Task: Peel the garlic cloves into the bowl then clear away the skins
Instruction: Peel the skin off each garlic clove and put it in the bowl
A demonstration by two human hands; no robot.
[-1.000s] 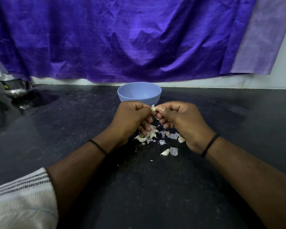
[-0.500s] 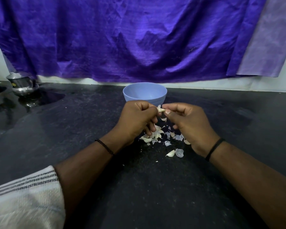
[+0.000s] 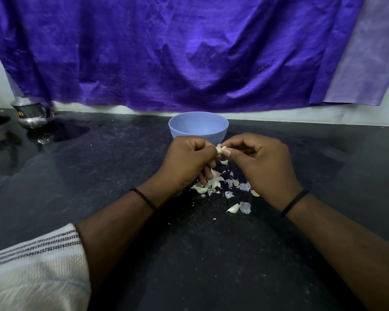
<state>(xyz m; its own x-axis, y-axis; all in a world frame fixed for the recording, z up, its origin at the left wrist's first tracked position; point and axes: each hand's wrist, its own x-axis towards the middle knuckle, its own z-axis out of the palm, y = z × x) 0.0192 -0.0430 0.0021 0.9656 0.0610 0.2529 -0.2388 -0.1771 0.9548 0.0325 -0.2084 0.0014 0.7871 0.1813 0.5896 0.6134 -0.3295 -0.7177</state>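
Garlic clove pinched between both hands above scattered skins.

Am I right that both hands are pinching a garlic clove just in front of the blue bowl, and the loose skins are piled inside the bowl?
Not quite. In the head view the left hand and right hand do pinch a garlic clove in front of the blue bowl, but the loose skins lie on the dark counter below the hands, not inside the bowl.
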